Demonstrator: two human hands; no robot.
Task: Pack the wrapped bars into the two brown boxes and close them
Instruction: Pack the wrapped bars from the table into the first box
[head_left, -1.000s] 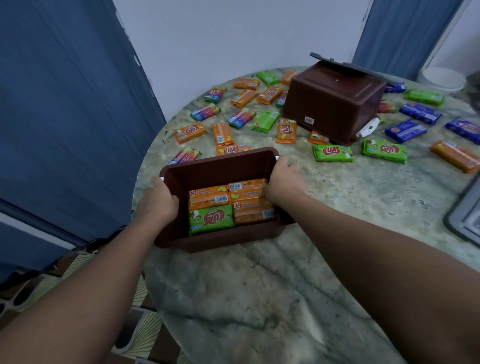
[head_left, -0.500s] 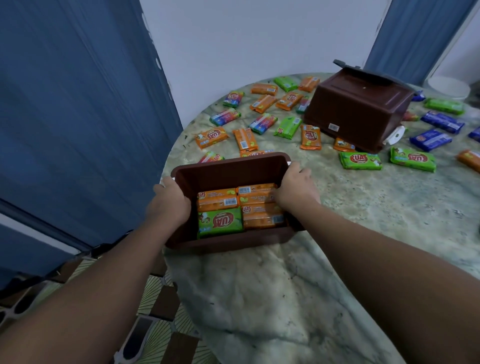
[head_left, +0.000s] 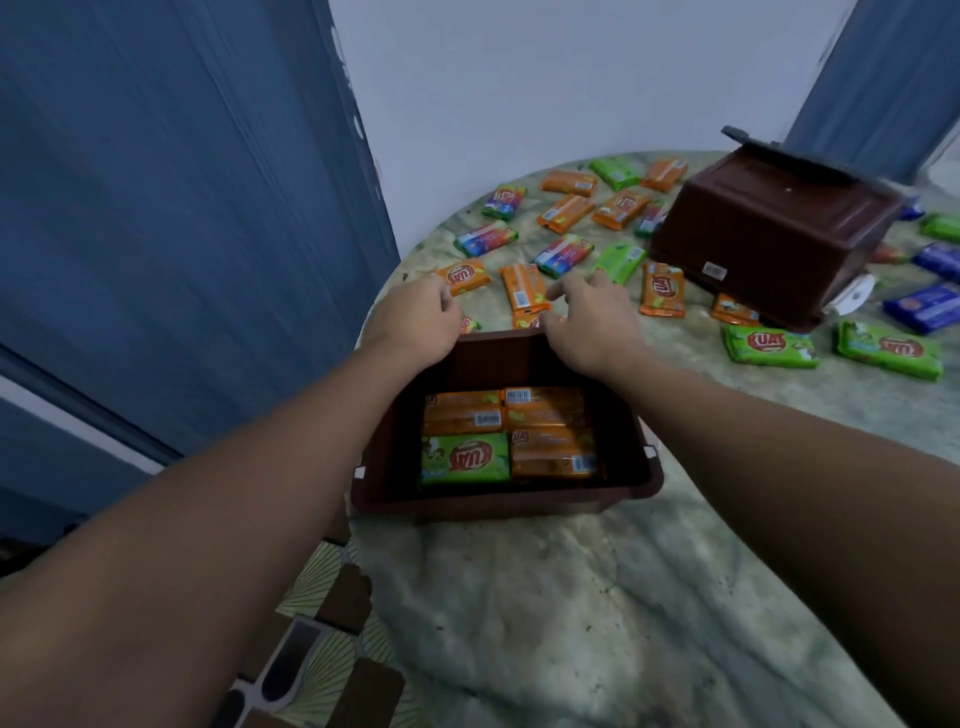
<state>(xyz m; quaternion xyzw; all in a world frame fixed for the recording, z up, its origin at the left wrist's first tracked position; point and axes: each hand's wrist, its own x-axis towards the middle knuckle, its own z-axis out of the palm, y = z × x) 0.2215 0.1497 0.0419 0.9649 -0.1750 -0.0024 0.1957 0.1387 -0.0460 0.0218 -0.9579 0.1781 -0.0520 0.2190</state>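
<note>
Dim, flat light; soft blur, edges warped.

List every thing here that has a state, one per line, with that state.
Near box: upright, open, partly filled with wrapped bars.
Far box: upside down on the table, resting on its lid.
Green bar in the near box: lying flat, logo up.
Loose bars: scattered on the table, unpacked.
Left hand: at the near box's far rim, fingers curled; grip unclear.
Right hand: reaching over the far rim; grip unclear.
</note>
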